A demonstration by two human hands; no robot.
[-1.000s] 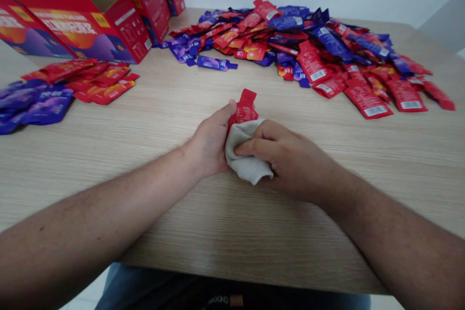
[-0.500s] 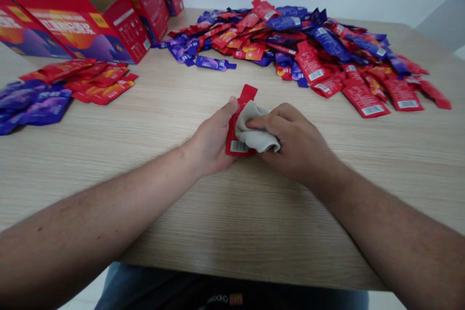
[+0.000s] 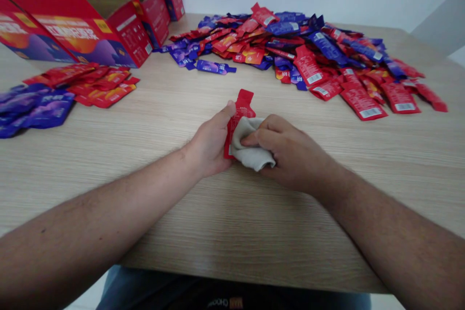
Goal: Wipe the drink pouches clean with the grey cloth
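My left hand (image 3: 213,143) grips a red sachet (image 3: 244,102) by its left side, thumb on top, with the narrow neck pointing away from me. In my right hand (image 3: 286,150) is a bunched pale grey cloth (image 3: 250,152), pressed against the lower part of the sachet's printed face. The cloth hides most of the sachet's lower half, barcode included. Both hands are held just above the wooden table (image 3: 232,232), near its front edge.
A wide heap of red and purple sachets (image 3: 261,38) lies at the back. Smaller piles of red sachets (image 3: 105,89) and purple sachets (image 3: 39,109) sit at the left. Behind these stand open red cartons (image 3: 131,38). One purple sachet (image 3: 214,67) lies before the heap.
My right hand has slid the cloth down the sachet toward me, covering the barcode and baring more of the upper print. My left hand keeps its grip.
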